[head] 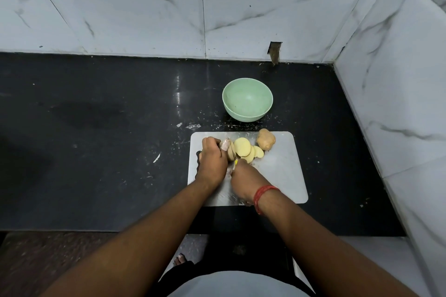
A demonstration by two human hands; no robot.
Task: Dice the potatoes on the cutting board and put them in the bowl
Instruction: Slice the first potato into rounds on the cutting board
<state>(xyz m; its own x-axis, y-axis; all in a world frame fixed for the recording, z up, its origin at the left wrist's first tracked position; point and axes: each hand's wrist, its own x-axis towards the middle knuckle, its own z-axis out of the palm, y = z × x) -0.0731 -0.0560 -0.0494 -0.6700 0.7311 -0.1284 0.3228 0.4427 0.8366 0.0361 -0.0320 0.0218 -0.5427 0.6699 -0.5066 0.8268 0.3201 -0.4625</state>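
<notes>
Closest to the camera there's a grey shirt and a strip of speckled floor with a bare foot (179, 259) peeking out under the desk edge. Both forearms reach up over the black desk (96, 152), which is glossy, scuffed, and dotted with white specks and crumbs. The right wrist has a red thread band (261, 196).

On the pale cutting board (277, 169), the left hand (212, 159) has its grip clamped down on a half-cut potato (229, 152), pinning it to the board. The right hand (241, 178) is closed around a knife with a yellow bit (236, 162) showing; the blade is mostly hidden. Just right of the fingers, round slices (243, 148) lie fanned and overlapping, and a whole unpeeled potato (265, 139) sits near the board's far right corner.

Past the board is the green bowl (247, 99), nothing in it. Behind it the white marble-look wall tiles (144, 7) meet in a corner on the right, with a small chipped gap (274, 52) at the base.
</notes>
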